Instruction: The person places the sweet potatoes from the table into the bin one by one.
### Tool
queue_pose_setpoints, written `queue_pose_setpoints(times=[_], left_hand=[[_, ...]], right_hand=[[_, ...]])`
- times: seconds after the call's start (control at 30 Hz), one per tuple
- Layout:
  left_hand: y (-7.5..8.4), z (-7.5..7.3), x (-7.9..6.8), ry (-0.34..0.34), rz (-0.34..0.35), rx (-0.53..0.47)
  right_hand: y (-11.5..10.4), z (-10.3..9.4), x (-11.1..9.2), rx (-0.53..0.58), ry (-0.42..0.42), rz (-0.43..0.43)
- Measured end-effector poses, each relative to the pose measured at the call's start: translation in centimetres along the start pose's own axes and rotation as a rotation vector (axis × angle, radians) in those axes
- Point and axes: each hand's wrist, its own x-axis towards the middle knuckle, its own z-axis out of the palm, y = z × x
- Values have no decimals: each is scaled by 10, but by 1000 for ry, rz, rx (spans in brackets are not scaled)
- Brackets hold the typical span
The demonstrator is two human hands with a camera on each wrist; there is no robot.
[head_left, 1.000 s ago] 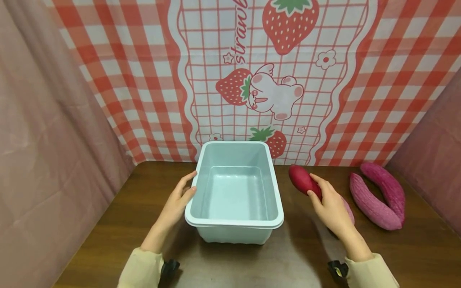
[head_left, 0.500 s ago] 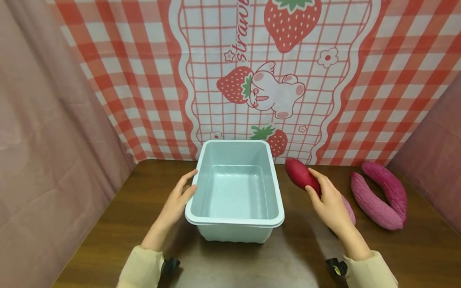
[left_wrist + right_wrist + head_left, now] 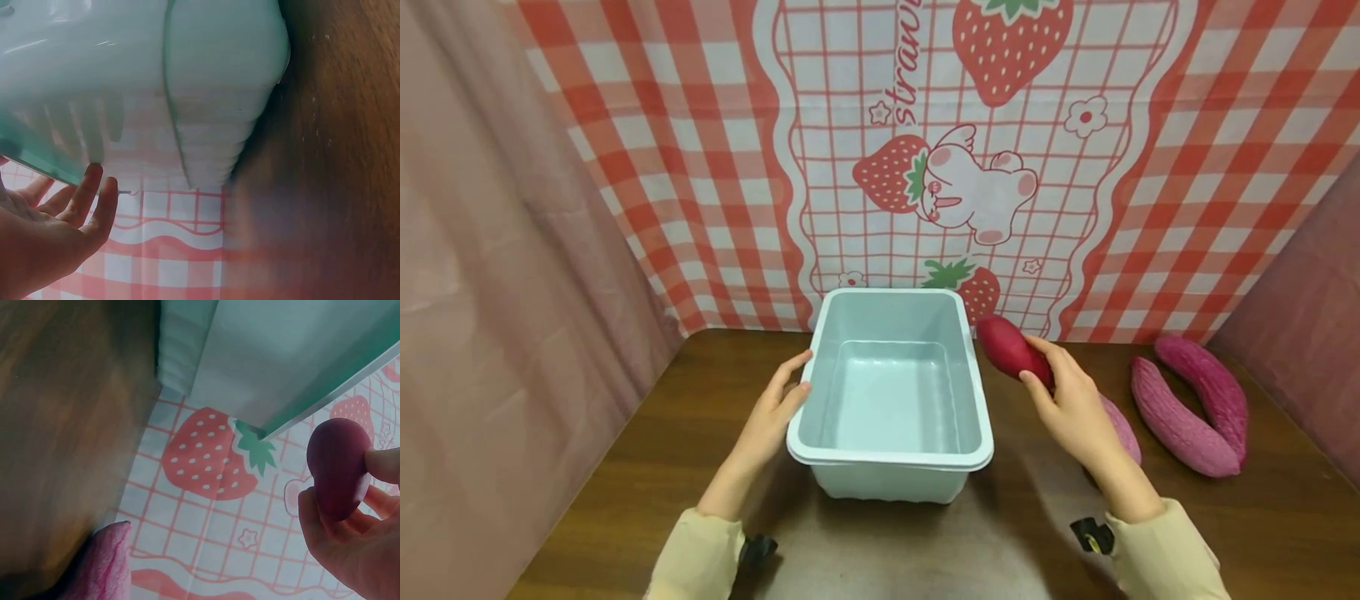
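Backdrop cloth (image 3: 715,167): one, red-and-white check with strawberries, hung behind the table.
Table (image 3: 647,450): one, brown, wood-grained.
Basin (image 3: 891,460): one, pale blue-green, rectangular, upright on the table.
Long purple vegetables: three, on the table at right. A magenta one (image 3: 1217,396) and a paler one (image 3: 1180,427) touch at their near ends; the third (image 3: 1123,429) is partly hidden behind the right hand.
Left hand (image 3: 763,425): fingers loosely extended at the basin's left rim, apparently steadying it; grasps nothing.
Right hand (image 3: 1075,408): thumb and fingers closed around the red vegetable.
Red vegetable (image 3: 1006,346): one, smooth, aloft just beside the basin's right rim, toward the far end; not over the opening.
Step in hand, as judged: a mid-air carry toward the basin. Next move seems to call for a firm pinch, clearance above the rim, then a low release.
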Motion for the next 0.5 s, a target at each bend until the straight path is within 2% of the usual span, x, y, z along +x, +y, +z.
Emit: queue_pose_setpoints(times=[0.5], left_hand=[[0, 0, 2, 12, 11, -7]], right_hand=[[-13, 9, 21, 19, 8, -58]])
